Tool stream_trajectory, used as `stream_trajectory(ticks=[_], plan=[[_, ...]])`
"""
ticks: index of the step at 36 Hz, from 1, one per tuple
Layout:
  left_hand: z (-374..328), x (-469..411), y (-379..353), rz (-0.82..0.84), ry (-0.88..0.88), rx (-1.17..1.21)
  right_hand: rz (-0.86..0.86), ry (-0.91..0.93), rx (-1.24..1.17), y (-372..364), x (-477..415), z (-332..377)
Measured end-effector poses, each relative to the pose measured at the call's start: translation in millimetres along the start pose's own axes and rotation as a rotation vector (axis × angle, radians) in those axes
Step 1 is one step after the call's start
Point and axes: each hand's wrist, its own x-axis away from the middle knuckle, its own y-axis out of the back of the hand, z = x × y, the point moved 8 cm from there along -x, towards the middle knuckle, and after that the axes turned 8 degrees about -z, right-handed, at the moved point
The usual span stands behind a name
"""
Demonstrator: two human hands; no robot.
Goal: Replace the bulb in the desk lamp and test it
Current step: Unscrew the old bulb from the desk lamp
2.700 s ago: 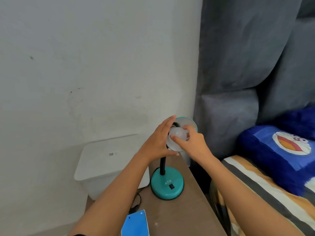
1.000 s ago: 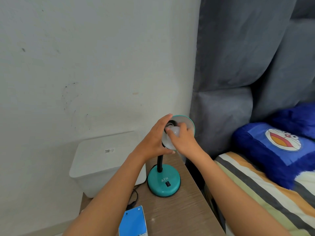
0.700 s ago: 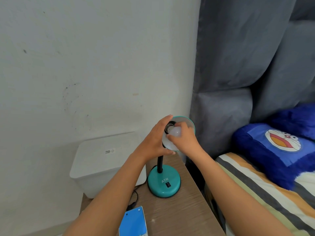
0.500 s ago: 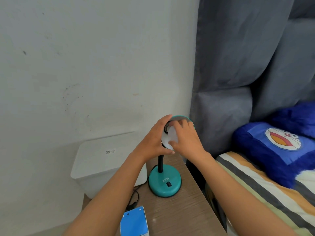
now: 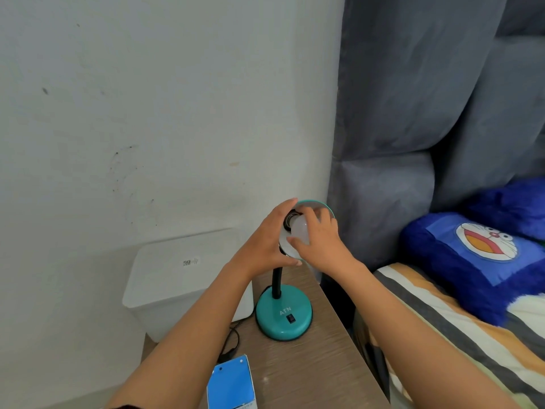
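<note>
A teal desk lamp stands on the wooden bedside table, its round base (image 5: 283,315) carrying a black switch (image 5: 291,319) and a black gooseneck (image 5: 276,280). The teal shade (image 5: 320,205) faces me. My left hand (image 5: 267,240) wraps the shade's left rim from behind and holds it steady. My right hand (image 5: 320,242) grips the white bulb (image 5: 300,228), which sits at the dark socket (image 5: 290,218) inside the shade. Most of the bulb is covered by my fingers.
A blue and white bulb box (image 5: 231,383) lies near the table's (image 5: 312,367) front edge. A black cable (image 5: 231,343) runs off the left side. A white plastic bin (image 5: 180,273) stands against the wall. The grey headboard (image 5: 383,202) and bed with blue pillow (image 5: 477,255) are right.
My right hand has shifted its grip around the bulb at the socket, fingers now further over it. My left hand has kept hold of the shade. The lamp base has stayed put.
</note>
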Motion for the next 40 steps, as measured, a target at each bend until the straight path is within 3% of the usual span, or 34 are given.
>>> stream_trajectory(ticks=[5, 11, 16, 20, 25, 29, 33, 40], plan=[[-1.2, 0.4, -0.5, -0.005, -0.013, -0.013, 0.027, -0.156, -0.168, -7.5, -0.7, -9.1], [-0.8, 0.5, 0.5, 0.007, -0.006, -0.015, -0.008, 0.031, 0.094, 3.7, -2.3, 4.2], [-1.0, 0.5, -0.2, 0.01, 0.016, -0.022, -0.071, 0.254, 0.474, 1.0, 2.7, 17.2], [-4.9, 0.4, 0.4, 0.008, 0.034, -0.03, -0.031, 0.337, 0.572, -5.3, 7.6, 14.3], [-5.0, 1.5, 0.9, -0.015, 0.063, -0.006, -0.121, 0.314, 0.324, 0.3, 14.1, 8.4], [-4.7, 1.7, 0.1, -0.018, 0.071, -0.005, -0.06, -0.006, -0.077, 0.6, 13.2, -6.4], [-1.4, 2.3, 0.3, -0.016, 0.073, 0.004, 0.037, -0.223, -0.126, -0.5, 9.7, -14.0], [-4.6, 2.2, 0.7, -0.012, 0.056, -0.002, -0.01, 0.02, 0.067, 4.5, 9.1, -0.7]])
